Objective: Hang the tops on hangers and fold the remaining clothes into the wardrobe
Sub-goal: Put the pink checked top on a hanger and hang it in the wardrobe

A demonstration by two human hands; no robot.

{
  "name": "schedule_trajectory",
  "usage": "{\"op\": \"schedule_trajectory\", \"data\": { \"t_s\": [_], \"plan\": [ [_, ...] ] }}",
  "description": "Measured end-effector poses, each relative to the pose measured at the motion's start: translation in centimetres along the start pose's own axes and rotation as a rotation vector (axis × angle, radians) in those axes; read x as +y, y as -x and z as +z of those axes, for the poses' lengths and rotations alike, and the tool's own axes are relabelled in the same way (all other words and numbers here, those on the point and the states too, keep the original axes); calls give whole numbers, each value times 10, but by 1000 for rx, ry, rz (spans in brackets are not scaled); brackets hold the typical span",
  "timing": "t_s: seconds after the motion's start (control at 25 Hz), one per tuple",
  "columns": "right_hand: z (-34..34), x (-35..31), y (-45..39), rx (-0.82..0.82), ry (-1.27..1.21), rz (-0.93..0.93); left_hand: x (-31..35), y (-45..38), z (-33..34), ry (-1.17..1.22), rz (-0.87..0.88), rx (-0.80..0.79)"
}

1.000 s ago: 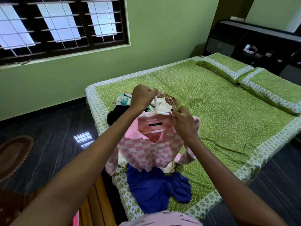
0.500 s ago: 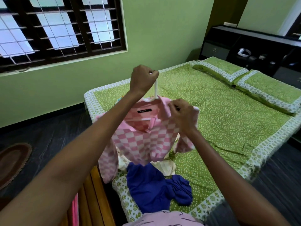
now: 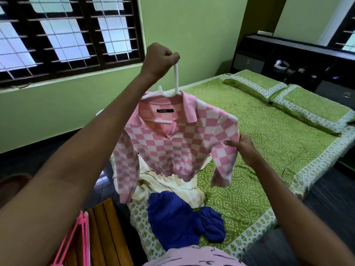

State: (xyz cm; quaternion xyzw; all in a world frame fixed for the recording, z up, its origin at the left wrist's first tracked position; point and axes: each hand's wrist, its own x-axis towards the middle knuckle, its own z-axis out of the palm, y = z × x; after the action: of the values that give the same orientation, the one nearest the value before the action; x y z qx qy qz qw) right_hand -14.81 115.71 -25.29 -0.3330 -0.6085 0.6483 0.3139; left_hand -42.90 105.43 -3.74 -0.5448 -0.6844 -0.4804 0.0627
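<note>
A pink-and-white checked top [image 3: 178,144] hangs on a white hanger [image 3: 175,81] held up over the bed's near corner. My left hand [image 3: 159,58] grips the hanger's hook in a fist. My right hand [image 3: 243,148] pinches the top's right sleeve near the shoulder, thumb in front of the cloth. Below the top, a cream garment [image 3: 169,187] and a blue garment [image 3: 178,221] lie on the bed [image 3: 259,150].
Pink hangers [image 3: 75,244] lean at the lower left beside a wooden slatted piece [image 3: 107,235]. Two green pillows [image 3: 299,102] lie at the head of the bed, before a dark headboard unit [image 3: 299,60]. A barred window [image 3: 63,33] fills the left wall.
My left hand has lifted the hanger higher, so the top now hangs free above the bed. My right hand has slid from the collar down to the right sleeve.
</note>
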Motion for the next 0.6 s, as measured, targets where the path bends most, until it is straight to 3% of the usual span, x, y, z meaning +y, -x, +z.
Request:
{"op": "schedule_trajectory", "data": {
  "t_s": [0.12, 0.24, 0.48, 0.6],
  "plan": [
    [3, 26, 7, 27, -26, 88, -6, 6, 13, -5, -1, -18],
    [3, 57, 21, 49, 153, 173, -15, 15, 24, -14, -23, 2],
    [5, 112, 43, 276, 378, 160, -14, 15, 38, -51, -33, 48],
    [0, 122, 47, 297, 234, 273, -5, 5, 34, -36, 1, 62]
  ]
}}
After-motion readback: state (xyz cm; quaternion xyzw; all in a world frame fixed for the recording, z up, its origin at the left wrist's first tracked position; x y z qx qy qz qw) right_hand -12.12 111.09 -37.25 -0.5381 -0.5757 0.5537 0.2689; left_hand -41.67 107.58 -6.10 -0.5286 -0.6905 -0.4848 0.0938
